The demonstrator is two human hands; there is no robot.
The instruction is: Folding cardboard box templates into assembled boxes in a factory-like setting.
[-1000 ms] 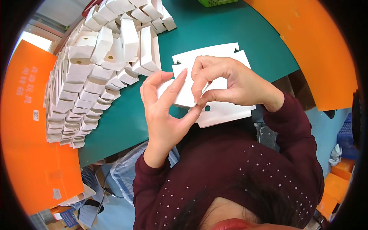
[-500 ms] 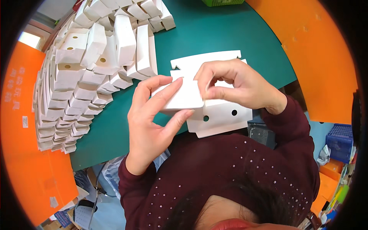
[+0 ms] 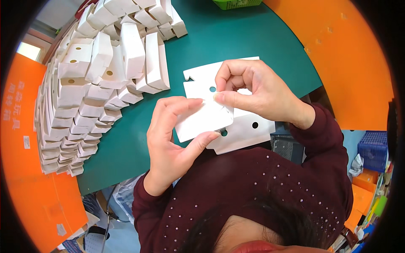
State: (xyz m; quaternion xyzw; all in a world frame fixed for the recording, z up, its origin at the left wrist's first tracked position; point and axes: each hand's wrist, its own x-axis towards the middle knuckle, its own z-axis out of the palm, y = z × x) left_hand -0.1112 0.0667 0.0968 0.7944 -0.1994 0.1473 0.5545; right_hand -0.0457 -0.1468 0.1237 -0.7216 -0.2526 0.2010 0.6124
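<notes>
A partly folded white cardboard box (image 3: 201, 120) is between my hands over the green table. My left hand (image 3: 164, 145) grips its left end, thumb along the lower edge and fingertips on top. Thumb and bent fingers of my right hand (image 3: 265, 95) pinch together at the box's upper right edge, beside a round hole. Beneath lies a flat white cardboard blank (image 3: 242, 134) with round holes and notched edges; whether it joins the held box is hidden by my hands.
Many folded white boxes (image 3: 114, 69) are stacked high along the left of the green table (image 3: 270, 46). A green basket (image 3: 236, 3) sits at the far edge. Orange panels (image 3: 337, 63) flank the table, and a blue crate (image 3: 373, 149) stands at right.
The held box has tilted so its broad face shows more, and a round hole has come into sight near my right fingertips. My left hand has moved slightly down.
</notes>
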